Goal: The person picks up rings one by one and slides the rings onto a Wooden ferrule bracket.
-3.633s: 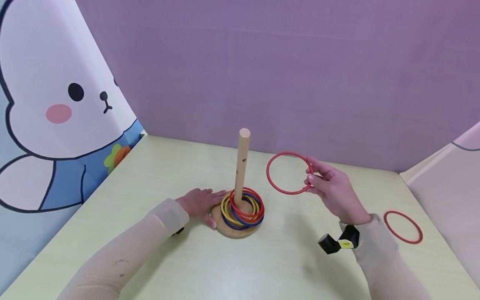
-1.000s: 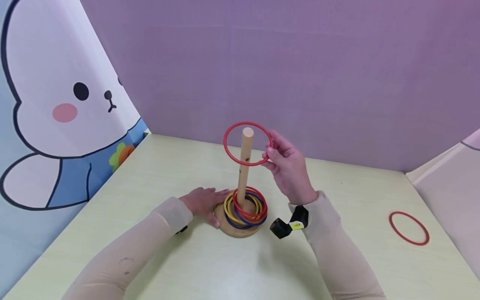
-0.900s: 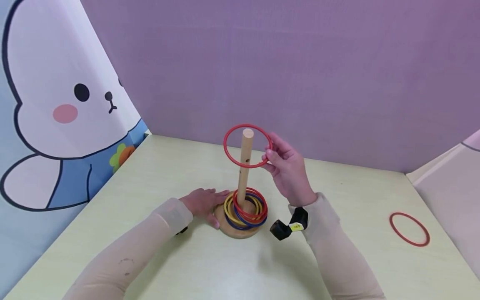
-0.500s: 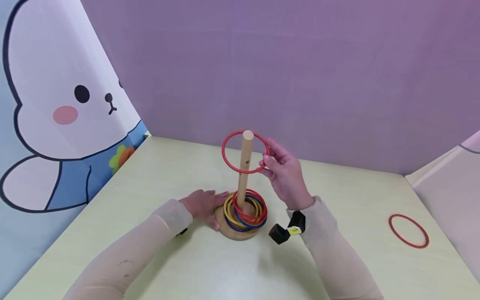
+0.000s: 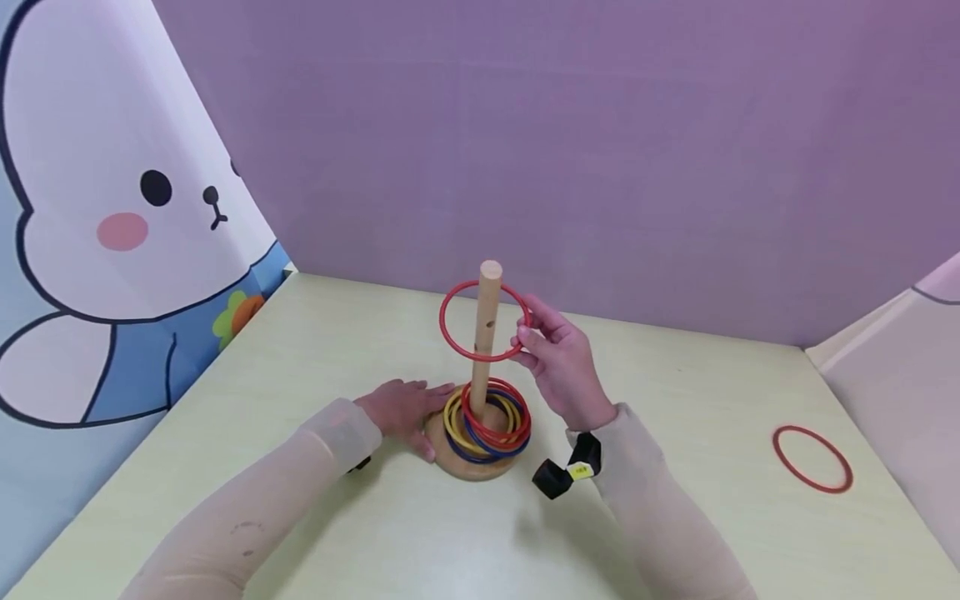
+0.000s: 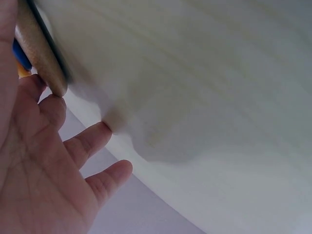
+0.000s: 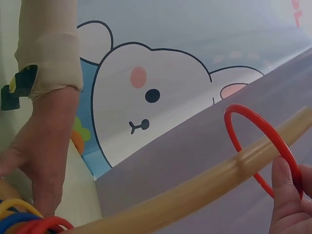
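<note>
A wooden peg point(image 5: 486, 333) rises from a round wooden base point(image 5: 442, 457) on the table. Several yellow, blue and red rings point(image 5: 517, 435) lie stacked round its foot. My right hand point(image 5: 566, 371) pinches a red ring point(image 5: 444, 327) between thumb and fingers at its right side. In the right wrist view the peg point(image 7: 195, 197) passes through that ring point(image 7: 263, 127), a little below the peg's top. My left hand point(image 5: 401, 412) rests with spread fingers against the left side of the base; in the left wrist view its fingertips touch the base's edge point(image 6: 41, 53).
Another red ring point(image 5: 780, 454) lies flat at the right of the pale table point(image 5: 720, 400). A purple panel point(image 5: 600, 150) stands behind the table. A panel with a cartoon animal point(image 5: 75, 167) borders the left, and a white panel point(image 5: 900, 392) the right.
My right hand has carried the red ring leftward to the peg, and over the last second lowered it past the top. The left hand has stayed at the base.
</note>
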Motion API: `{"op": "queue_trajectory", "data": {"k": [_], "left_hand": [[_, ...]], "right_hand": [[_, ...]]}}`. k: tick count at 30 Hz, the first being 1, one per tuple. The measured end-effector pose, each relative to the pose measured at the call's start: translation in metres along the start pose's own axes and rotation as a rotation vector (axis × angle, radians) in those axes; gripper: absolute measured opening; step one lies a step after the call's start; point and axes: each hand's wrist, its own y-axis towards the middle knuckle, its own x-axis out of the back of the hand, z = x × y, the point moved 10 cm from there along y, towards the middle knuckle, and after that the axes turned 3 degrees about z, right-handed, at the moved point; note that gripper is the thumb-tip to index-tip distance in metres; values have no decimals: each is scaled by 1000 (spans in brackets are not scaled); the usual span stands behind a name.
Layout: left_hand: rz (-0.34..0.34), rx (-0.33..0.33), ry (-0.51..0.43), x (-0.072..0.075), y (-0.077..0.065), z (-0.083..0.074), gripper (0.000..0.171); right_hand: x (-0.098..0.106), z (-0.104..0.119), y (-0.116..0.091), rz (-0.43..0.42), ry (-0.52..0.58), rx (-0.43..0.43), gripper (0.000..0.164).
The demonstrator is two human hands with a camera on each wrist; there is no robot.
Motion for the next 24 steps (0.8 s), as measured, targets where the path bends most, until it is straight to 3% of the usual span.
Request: {"op": "queue_trajectory", "data": {"k": [5, 15, 24], "left_hand": [[-14, -23, -5, 4, -1, -2, 95], [0, -7, 0, -1, 0, 3, 94], [-13, -27, -50, 2, -1, 0, 94]], "right_hand": [[5, -9, -2, -15, 3, -2, 52], [8, -34, -3, 3, -25, -52, 49], [15, -54, -5, -32, -57, -92, 48]]}}
